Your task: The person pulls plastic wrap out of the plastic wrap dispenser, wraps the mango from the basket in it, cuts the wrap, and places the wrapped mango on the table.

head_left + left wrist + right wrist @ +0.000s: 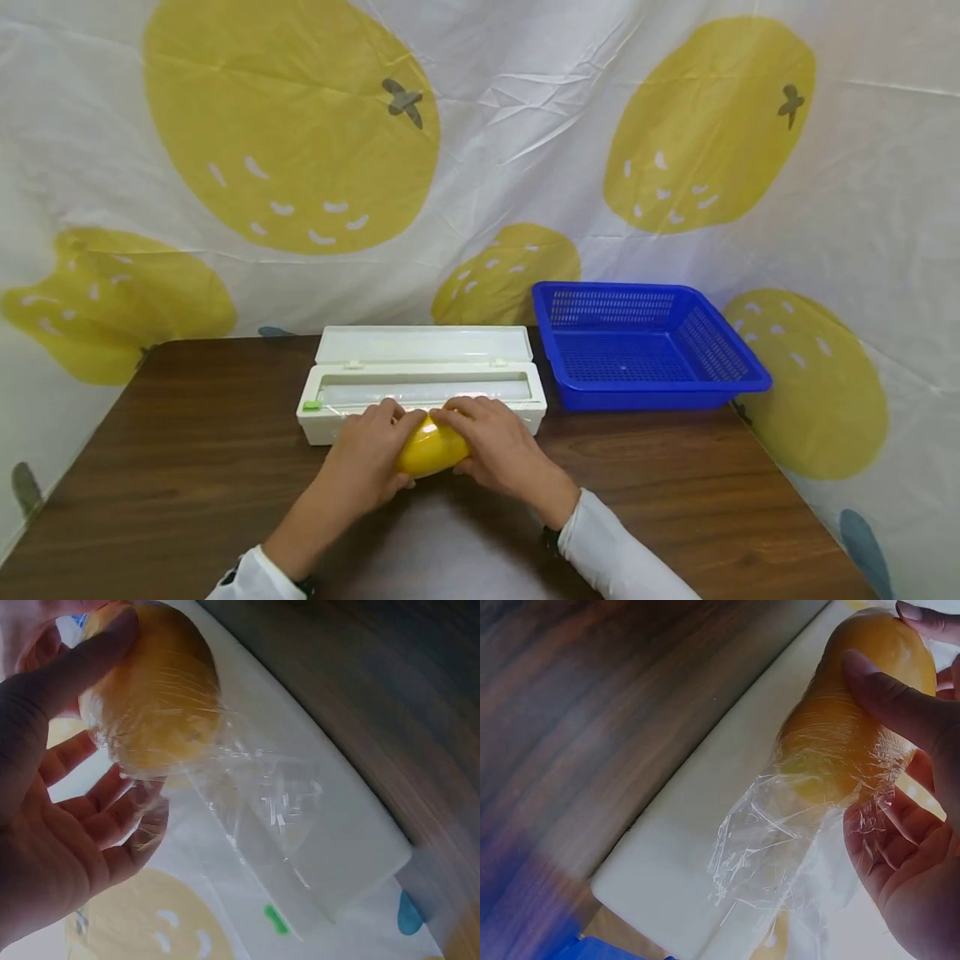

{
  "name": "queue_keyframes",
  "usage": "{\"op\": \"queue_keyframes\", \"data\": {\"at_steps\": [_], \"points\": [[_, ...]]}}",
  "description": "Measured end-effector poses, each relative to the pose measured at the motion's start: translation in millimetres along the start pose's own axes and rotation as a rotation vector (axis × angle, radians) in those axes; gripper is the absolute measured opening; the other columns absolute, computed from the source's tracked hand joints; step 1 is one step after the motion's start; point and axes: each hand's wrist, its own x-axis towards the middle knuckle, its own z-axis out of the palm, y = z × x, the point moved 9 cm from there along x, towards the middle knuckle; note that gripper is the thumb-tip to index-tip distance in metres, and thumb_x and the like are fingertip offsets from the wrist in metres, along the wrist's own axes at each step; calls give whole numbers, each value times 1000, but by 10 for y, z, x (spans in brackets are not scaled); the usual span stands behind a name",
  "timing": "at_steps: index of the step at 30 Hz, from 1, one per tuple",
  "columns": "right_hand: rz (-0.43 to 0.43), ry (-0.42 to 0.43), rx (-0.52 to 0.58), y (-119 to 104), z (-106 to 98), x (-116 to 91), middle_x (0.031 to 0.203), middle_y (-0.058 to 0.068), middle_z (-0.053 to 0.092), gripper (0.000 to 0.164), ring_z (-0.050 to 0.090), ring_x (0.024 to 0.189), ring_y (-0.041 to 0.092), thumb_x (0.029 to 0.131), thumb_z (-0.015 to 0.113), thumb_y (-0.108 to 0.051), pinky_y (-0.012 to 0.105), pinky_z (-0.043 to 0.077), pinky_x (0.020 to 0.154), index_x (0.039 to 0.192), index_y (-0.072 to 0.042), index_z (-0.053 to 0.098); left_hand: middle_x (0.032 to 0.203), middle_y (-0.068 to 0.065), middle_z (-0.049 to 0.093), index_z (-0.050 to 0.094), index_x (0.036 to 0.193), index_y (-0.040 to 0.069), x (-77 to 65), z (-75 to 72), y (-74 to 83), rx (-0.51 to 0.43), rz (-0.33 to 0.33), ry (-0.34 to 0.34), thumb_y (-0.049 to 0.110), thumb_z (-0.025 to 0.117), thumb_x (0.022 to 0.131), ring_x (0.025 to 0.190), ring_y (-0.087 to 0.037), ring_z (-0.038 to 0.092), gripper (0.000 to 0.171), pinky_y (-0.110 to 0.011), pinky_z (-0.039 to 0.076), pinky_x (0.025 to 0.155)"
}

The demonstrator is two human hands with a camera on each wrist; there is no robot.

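A smooth yellow oblong fruit (433, 454), greenish at one end in the right wrist view, is held between both hands. My left hand (367, 454) grips its left end, thumb on top and fingers curled beneath. On the other end, my right hand (498, 442) holds it the same way. Clear cling film (757, 840) covers the fruit, with loose crinkled film hanging past its ends in both wrist views. Just behind the hands stands a white cling film dispenser (322, 429), its lid (423, 343) raised and a film roll (420, 392) inside.
A blue perforated plastic basket (637, 400) stands at the back right, beside the dispenser. A green slider (312, 406) sits at the dispenser's left front. The brown wooden table (187, 450) ends at a fruit-patterned curtain (510, 167).
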Motion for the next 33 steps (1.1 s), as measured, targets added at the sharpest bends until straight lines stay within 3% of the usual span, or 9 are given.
{"op": "queue_keyframes", "data": {"at_steps": [8,23,33], "points": [[-3,33,2,-28,-40,20,114,-3,68,80,59,97,17,55,95,-33,34,52,89,128,-21,66,85,-15,63,65,111,6,9,-11,16,31,32,68,29,98,48,68,-29,59,75,-45,55,62],[37,-27,17,-35,26,1,105,-6,67,79,63,91,14,56,95,-32,33,58,77,130,-21,66,94,-11,64,69,122,10,-17,109,-99,-99,-11,-9,27,95,55,78,-25,60,74,-45,56,71],[41,-52,58,-22,35,-15,111,-4,73,81,67,85,17,58,94,-33,38,58,74,132,-19,63,97,-10,68,70,122,11,3,141,-135,-130,-44,-80,28,94,57,80,-23,61,71,-44,55,73]]}}
